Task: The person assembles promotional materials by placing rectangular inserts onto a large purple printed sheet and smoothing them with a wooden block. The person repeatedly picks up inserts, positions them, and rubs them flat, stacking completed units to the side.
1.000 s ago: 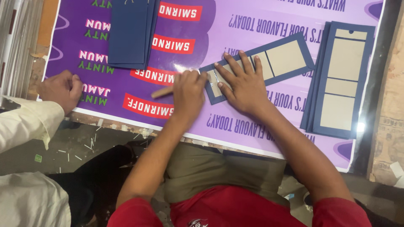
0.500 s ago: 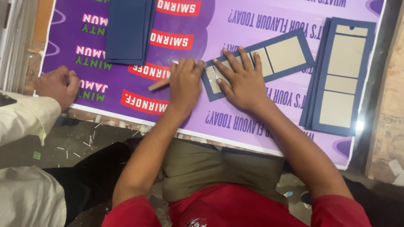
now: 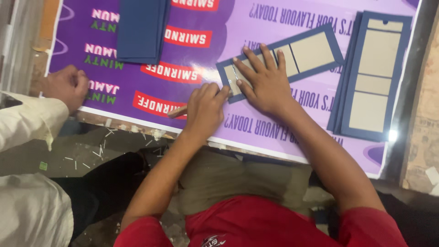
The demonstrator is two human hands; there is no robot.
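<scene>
Cover piece: a blue card strip with three tan board panels glued on it lies tilted on the purple printed sheet, near the middle of the desk.

Right hand: the right hand lies flat on the strip's near end, fingers spread and pressing down; it is open and grips nothing.

Left hand: the left hand is curled around a pale wooden-looking tool, its fingertips touching the strip's lower left corner. The tool's working end is hidden under the hand.

Change: compared with the earlier views, both hands sit on the same end of the strip, the left one drawn slightly closer to the corner; the strip itself has not moved on the sheet.

Meaning: judging by this, the work is still on that one corner or edge fold, being rubbed down, and the rest of the strip is untouched.

Finished-looking stack: more blue pieces with tan panels lie piled well to the right, apart from the hands.

Blue sheets: a pile of plain dark blue card lies at the top left.

Other person: a fist with a pale sleeve rests on the desk's left edge, well apart.
</scene>
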